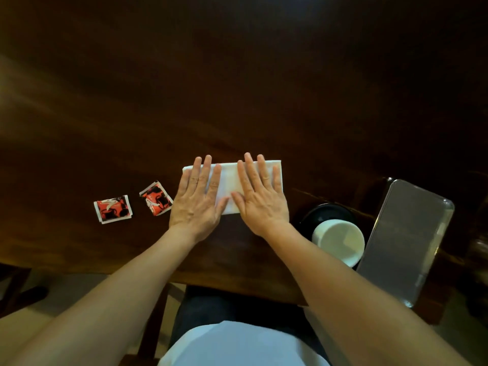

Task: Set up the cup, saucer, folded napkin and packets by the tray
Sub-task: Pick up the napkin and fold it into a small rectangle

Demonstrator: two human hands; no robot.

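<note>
Nearest the camera, a pale shirt front and dark trousers fill the lower middle, with two bare forearms reaching forward over the near edge of a dark wooden table (237,83).

To the right, close to that edge, a white cup (339,240) stands upright and looks empty; it sits on, or at least overlaps, a black saucer (326,211), though the dim light makes the contact hard to judge. Just beside the cup on the right lies a grey metal tray (406,233), long and rounded at the corners, its near end reaching past the table edge.

In the centre, the left hand (196,200) and right hand (260,196) lie flat, palms down, fingers straight and slightly spread, pressing on a white folded napkin (229,180). The napkin is a neat rectangle lying crosswise, with its upper right corner crisp and its left end under the left hand; the thumbs nearly meet over its near edge.

Left of the hands sit two small square packets, apart from each other: the near packet (113,208) lies almost square to the table edge, and the tilted packet (156,198) lies just beside the left hand. Both are red and black with white borders and a white swirl; any lettering is too small to read.

Beyond the napkin the table runs bare and wide into shadow.
</note>
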